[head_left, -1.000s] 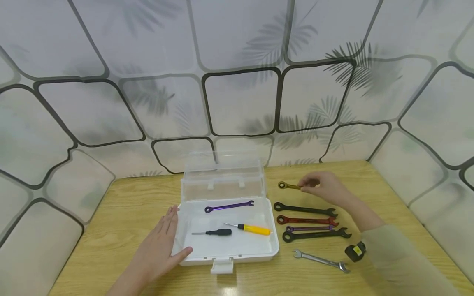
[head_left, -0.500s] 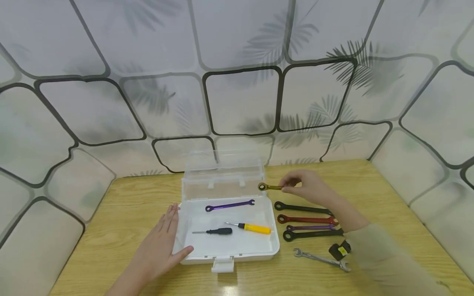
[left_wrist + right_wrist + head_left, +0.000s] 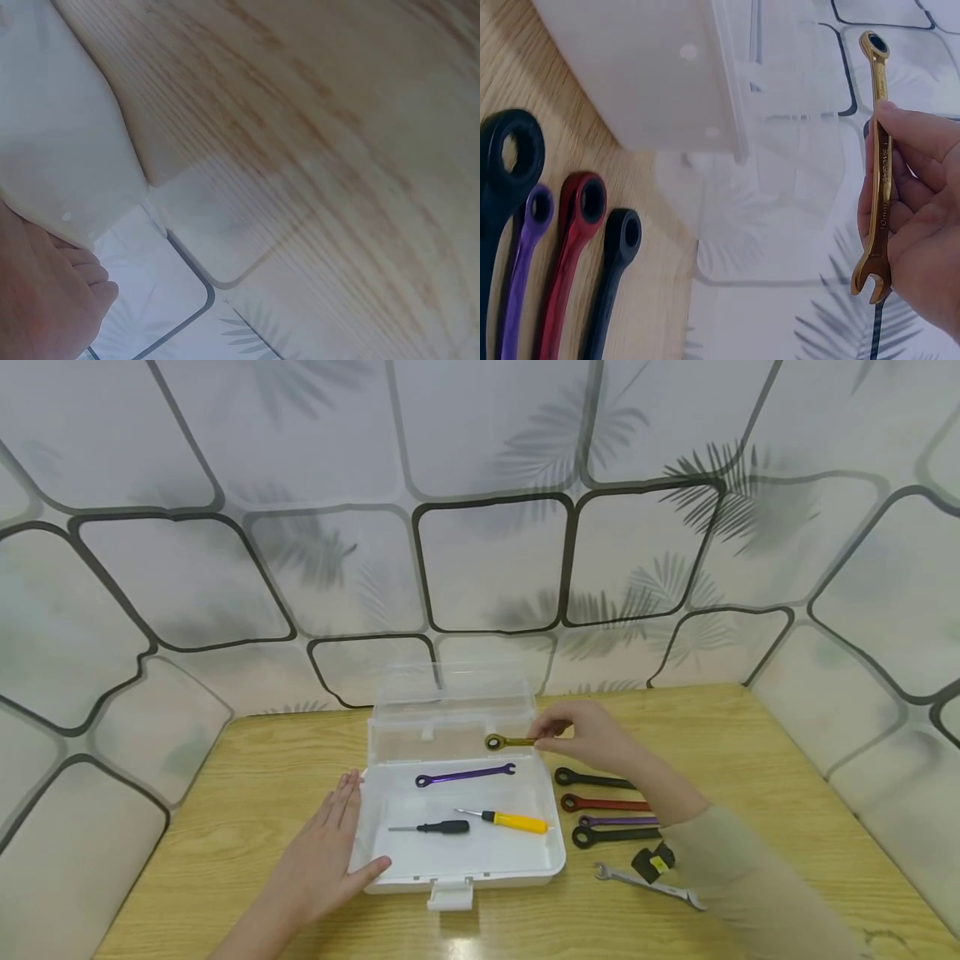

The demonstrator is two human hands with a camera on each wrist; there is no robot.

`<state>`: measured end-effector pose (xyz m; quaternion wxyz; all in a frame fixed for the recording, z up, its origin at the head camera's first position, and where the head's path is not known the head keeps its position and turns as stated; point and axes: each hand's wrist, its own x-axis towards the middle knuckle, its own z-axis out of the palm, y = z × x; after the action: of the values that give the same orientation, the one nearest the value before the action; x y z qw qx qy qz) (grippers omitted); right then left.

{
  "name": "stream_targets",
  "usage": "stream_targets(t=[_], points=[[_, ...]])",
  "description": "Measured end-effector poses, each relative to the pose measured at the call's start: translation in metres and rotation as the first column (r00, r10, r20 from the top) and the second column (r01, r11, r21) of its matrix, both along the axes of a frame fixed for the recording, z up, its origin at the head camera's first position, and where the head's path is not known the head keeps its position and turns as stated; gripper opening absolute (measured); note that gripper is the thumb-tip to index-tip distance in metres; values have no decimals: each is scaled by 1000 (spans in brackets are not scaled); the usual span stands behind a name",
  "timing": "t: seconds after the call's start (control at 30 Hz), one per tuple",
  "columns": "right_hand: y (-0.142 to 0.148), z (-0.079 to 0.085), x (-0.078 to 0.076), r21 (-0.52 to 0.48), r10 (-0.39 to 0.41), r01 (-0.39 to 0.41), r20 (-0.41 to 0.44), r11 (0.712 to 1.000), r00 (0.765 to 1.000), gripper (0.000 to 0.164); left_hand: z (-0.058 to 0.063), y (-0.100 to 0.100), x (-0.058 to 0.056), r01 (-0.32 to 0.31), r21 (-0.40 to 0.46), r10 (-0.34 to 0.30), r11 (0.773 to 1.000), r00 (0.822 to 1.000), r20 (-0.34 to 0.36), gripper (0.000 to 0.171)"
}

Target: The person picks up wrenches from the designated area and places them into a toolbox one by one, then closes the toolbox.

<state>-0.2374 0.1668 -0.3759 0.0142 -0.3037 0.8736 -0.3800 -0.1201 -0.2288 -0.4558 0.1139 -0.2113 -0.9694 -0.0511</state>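
My right hand [image 3: 581,735] pinches a gold ratcheting combination wrench [image 3: 883,180] between thumb and fingers. In the head view its ring end [image 3: 495,742] points left, over the back right part of a white toolbox [image 3: 480,870]. My left hand [image 3: 322,843] lies with straight fingers along the box's left wall, thumb over the front left corner. Inside the box are a purple wrench [image 3: 465,775], a small black screwdriver [image 3: 444,827] and a yellow-handled pointed tool [image 3: 517,822]. The box's clear lid [image 3: 453,702] stands raised at the back.
Right of the box lie two black wrenches [image 3: 611,836], a red wrench [image 3: 607,803] and another purple wrench [image 3: 618,821], partly behind the right forearm. Nearer me is a silver open-end wrench [image 3: 637,882]. A black object with a yellow label [image 3: 652,862] shows at the right sleeve.
My right hand has carried the gold wrench leftward, from above the table to over the box. The black object has moved left along with the sleeve. The left hand stays put.
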Motion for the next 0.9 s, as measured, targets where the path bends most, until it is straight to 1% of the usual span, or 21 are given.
stream_targets(t=[0.27, 0.47, 0.57, 0.63, 0.77, 0.9], points=[[-23, 3, 2, -6, 45, -45, 0, 999, 999, 7, 2, 0, 1, -1, -14, 1, 1000, 1000, -2, 105], [-40, 4, 3, -17, 69, -68, 39, 998, 997, 8, 1, 0, 0, -1, -12, 1, 1000, 1000, 5, 106], [-48, 3, 2, -1, 75, -75, 48, 997, 996, 8, 1, 0, 0, 1, -10, -1, 1000, 1000, 9, 106], [-53, 1, 0, 11, 82, -82, 35, 997, 996, 7, 1, 0, 0, 2, -10, -2, 1000, 1000, 9, 105], [-61, -3, -2, 30, 94, -95, 21, 995, 995, 6, 2, 1, -1, -8, -6, 8, 1000, 999, 31, 105], [-68, -6, -3, 32, 82, -84, 55, 996, 995, 7, 3, 1, -2, -22, -15, 23, 1000, 998, 53, 106]])
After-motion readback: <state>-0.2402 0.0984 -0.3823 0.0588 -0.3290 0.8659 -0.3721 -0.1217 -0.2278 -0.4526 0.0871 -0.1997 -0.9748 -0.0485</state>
